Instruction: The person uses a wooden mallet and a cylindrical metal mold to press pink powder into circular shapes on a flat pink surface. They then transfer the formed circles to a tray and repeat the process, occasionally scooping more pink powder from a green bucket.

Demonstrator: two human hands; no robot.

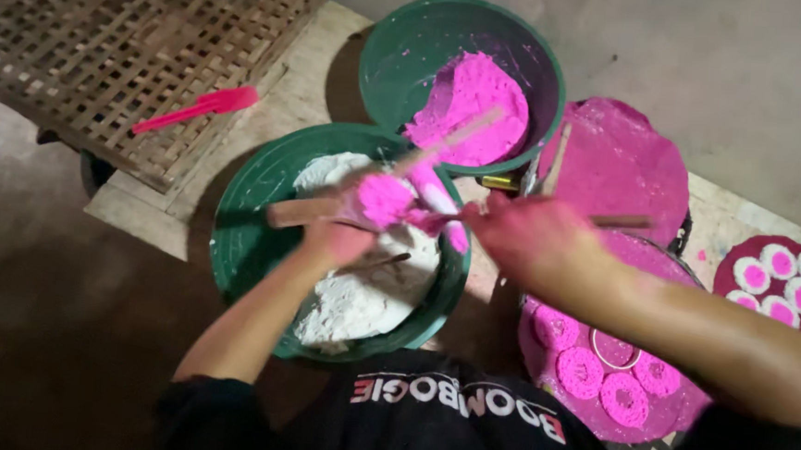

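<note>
Green basin (242, 234): white dough (359, 301); second basin (392, 58): pink dough (473, 104).

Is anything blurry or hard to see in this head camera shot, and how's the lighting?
Head view: both the left hand and right hand are motion-blurred over the white-dough basin; light falls from above, leaving the floor at left dark; the pink spatula stays sharp.

Two green basins (233, 233); one pink spatula (199, 109); one bamboo rack (107, 31); four pink rings (582, 370); two hands (339, 240).
</note>
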